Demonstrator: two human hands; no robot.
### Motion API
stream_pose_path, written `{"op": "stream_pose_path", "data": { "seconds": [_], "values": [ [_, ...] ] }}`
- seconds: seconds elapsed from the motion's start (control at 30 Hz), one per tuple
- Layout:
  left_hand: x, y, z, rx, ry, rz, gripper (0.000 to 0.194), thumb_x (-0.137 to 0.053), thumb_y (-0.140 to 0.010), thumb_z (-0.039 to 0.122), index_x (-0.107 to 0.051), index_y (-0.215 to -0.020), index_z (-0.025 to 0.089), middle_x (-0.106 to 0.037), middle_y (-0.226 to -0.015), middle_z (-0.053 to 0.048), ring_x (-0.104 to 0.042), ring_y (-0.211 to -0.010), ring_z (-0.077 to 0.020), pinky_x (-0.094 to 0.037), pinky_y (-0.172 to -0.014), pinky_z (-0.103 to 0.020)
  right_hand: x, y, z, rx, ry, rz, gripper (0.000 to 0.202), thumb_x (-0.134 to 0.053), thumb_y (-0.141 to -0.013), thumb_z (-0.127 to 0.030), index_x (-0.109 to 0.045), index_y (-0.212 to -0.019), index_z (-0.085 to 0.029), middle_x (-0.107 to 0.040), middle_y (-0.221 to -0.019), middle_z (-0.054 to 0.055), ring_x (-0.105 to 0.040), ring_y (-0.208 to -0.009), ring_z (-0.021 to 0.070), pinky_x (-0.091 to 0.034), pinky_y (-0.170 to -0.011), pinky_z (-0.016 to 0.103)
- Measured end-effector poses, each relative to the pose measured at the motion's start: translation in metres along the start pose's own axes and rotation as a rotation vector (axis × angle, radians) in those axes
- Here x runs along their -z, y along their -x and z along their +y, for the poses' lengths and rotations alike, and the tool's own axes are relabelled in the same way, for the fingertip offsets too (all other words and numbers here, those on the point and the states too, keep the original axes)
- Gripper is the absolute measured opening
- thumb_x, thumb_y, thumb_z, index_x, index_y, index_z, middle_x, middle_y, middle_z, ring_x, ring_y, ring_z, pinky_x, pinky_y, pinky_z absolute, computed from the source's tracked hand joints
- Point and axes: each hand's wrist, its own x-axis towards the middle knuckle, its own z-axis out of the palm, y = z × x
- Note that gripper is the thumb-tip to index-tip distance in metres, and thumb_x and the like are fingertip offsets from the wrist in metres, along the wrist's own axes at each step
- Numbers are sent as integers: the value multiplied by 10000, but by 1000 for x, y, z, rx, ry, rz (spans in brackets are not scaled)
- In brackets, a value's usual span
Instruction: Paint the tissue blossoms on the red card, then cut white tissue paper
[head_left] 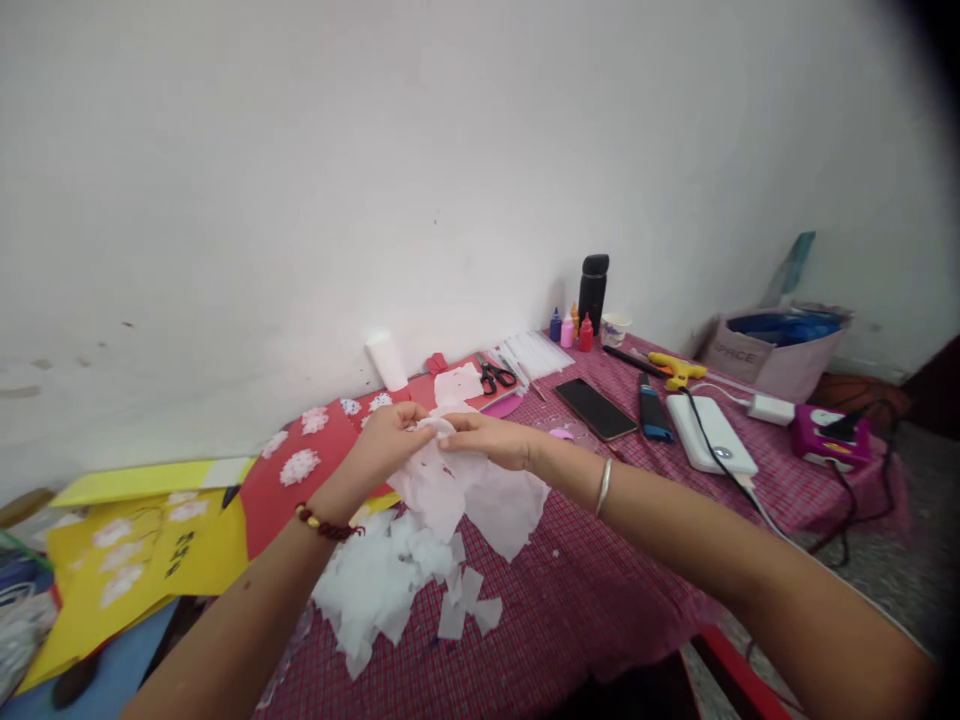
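Thin white paper is pinched just below the frame's centre by the left hand and the right hand, both nearly closed; "SPACE" is printed on the bag at right.

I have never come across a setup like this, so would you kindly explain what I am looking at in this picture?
There is no machine here: a camera worn on a person's head looks forward and down at that person's bare left hand and right hand. Both hold thin white paper in their fingers. Nearer the camera, a pile of white pieces lies on a checked tablecloth. To the left are a red sheet with white tufts and some yellow sheets; black scissors lie beyond the hands, and a phone lies to the right.
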Motion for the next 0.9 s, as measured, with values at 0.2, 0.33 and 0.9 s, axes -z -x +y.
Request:
{"op": "stream_pose_path", "data": {
  "seconds": [0.2, 0.33, 0.9],
  "values": [
    [20, 35, -13, 63, 241, 10, 214, -601, -770, 388, -636, -780, 177, -604, -662, 6, -523, -553, -135, -371, -478, -225, -19, 13, 7, -126, -137, -66, 294, -764, -697, -291, -648, -892, -103, -720, -731, 41, -665, -612, 132, -531, -619, 245],
    [17, 59, -41, 196, 723, 114, 381, -582, -811, 489, -626, -1057, 201, -692, -857, -45, -630, -720, -193, -492, -608, -285, -23, 16, 12, -127, -281, -182, 348, -779, -701, -331, -650, -911, -86, -738, -764, 76, -702, -661, 157, -561, -645, 261],
    [-5, 84, -55, 287, 782, -179, 307, -740, -720, 421, -649, -800, 139, -679, -663, -37, -612, -539, -165, -475, -540, -267, -41, 18, 31, -247, -215, -138, 466, -797, -667, -432, -648, -949, -92, -734, -789, 70, -680, -587, 140, -557, -659, 271]
  ]
}}
